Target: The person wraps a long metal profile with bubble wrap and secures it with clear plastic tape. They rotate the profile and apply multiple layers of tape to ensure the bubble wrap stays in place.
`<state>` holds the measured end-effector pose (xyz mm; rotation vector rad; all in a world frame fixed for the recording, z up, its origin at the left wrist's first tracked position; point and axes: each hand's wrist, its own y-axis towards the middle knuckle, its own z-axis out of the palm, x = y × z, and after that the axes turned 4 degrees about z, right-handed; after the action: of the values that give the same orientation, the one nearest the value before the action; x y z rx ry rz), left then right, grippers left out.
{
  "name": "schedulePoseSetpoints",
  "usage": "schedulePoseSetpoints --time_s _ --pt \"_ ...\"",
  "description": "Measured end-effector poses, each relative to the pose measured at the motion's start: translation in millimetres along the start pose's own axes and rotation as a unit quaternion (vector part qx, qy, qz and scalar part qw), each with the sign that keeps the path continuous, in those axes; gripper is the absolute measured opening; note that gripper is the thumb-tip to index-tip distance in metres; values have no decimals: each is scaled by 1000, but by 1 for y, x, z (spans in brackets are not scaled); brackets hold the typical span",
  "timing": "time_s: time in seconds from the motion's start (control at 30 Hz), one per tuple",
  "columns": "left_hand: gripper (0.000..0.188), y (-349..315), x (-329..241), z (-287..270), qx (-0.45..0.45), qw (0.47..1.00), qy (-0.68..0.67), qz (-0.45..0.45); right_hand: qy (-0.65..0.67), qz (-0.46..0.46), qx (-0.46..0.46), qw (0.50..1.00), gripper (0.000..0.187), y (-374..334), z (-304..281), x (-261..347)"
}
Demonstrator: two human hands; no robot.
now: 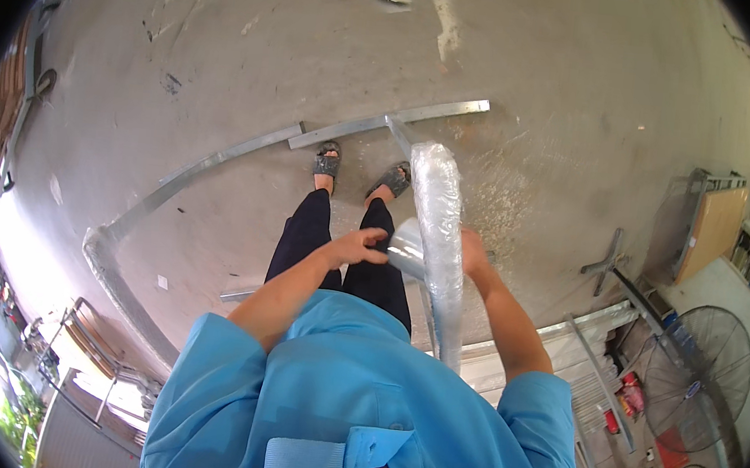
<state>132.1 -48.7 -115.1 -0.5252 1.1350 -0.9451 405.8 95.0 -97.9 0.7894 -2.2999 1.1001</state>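
In front of my legs stands a long bar wrapped in clear plastic film (438, 213), reaching toward my chest. A roll of stretch film (407, 250) sits against the bar's left side, its right part hidden behind the bar. My left hand (358, 247) is at the roll's left end, fingers apart and curved toward it; whether they touch it I cannot tell. Beyond the bar on the right is my right hand (474, 251), its fingers hidden by the wrapped bar. A bare metal piece (397, 133) shows at the bar's far end.
Metal bars (395, 123) lie on the concrete floor beyond my feet. A film-wrapped frame (122, 277) extends down the left side. To the right are a large fan (710, 365), a metal stand foot (605, 262), and a wooden board (712, 232). A chair (102, 348) is at lower left.
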Motion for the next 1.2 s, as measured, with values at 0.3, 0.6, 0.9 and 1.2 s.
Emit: schedulePoseSetpoints --time_s 0.3,0.6,0.9,1.2 --pt "65 -88 -35 -7 37 993 92 67 621 178 145 750 54 16 19 92" --pt "55 -159 -116 -10 -25 988 65 141 664 227 195 685 62 6 18 65" --pt "46 -120 -312 38 31 974 19 223 55 -66 -294 952 97 -99 -178 163" --pt "48 -4 -323 97 -133 886 303 325 -131 34 -468 873 68 -40 -154 57"
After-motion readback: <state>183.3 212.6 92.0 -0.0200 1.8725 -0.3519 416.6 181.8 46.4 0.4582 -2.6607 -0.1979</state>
